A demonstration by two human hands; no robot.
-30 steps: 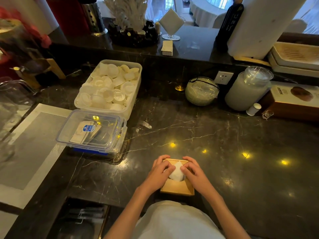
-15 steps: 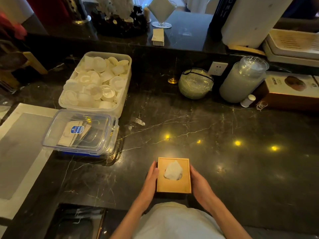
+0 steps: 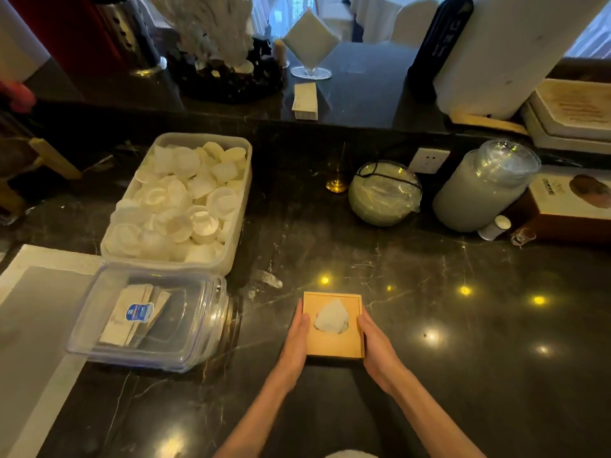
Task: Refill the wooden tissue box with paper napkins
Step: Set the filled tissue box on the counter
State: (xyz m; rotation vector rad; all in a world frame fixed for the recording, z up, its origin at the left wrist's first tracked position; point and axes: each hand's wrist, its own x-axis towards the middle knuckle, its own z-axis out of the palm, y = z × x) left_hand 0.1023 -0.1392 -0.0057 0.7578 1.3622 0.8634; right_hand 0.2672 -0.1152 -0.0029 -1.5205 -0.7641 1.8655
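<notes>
The square wooden tissue box sits on the dark marble counter in front of me. A white paper napkin pokes up through the round opening in its lid. My left hand lies flat against the box's left side. My right hand presses against its right side. The box is held between both palms, with the fingers pointing away from me.
A clear lidded plastic container with paper packets stands to the left. Behind it is a white tub full of small white cups. A wrapped bowl, a tall jar and a brown carton line the back right.
A second ago both hands were on top of the box, fingers at the napkin in the opening. They have since slid down to the box's left and right sides.
</notes>
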